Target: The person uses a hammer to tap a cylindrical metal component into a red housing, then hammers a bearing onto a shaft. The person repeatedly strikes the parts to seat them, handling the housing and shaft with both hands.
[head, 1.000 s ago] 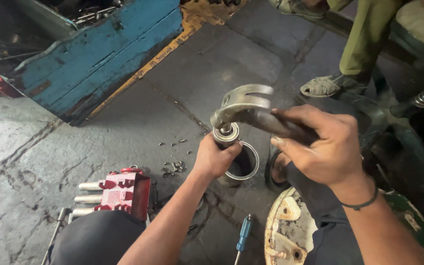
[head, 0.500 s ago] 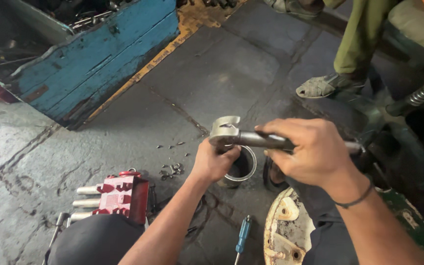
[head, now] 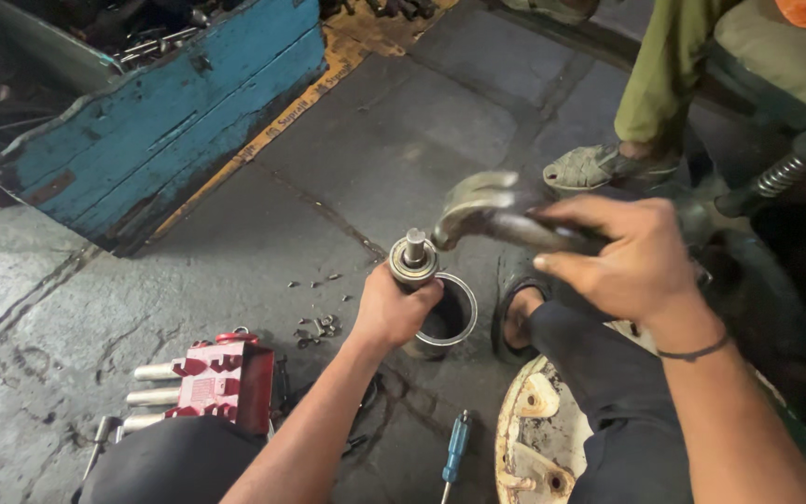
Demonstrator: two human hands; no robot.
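Nearest us, at six o'clock, lie a blue-handled screwdriver (head: 456,448) and a worn cream metal cover (head: 535,439), with a red ribbed block (head: 223,381) carrying silver pins at seven o'clock, all laid within arm's reach on the floor.

Just past them our left hand (head: 390,313) wraps its fingers closed around a short shaft with a bearing (head: 413,259), holding it upright so its stubby top end faces up. The bearing piece sits at the centre of the view, just over the rim of an open steel sleeve (head: 444,319) that stands on the floor and seems to serve as a support beneath it.

At three o'clock our right hand (head: 629,261) is clenched fully around the handle of a hammer (head: 482,210), whose head hangs just beside and slightly above the shaft's top, likely lined up for a strike.

The surface is a grimy grey concrete floor (head: 235,233), cracked and strewn with small bolts (head: 319,325). Further off, at ten o'clock, a battered blue wooden box (head: 179,121) holds scrap metal. At one o'clock another person's sandalled foot (head: 594,168) and olive trouser leg rest on the floor.
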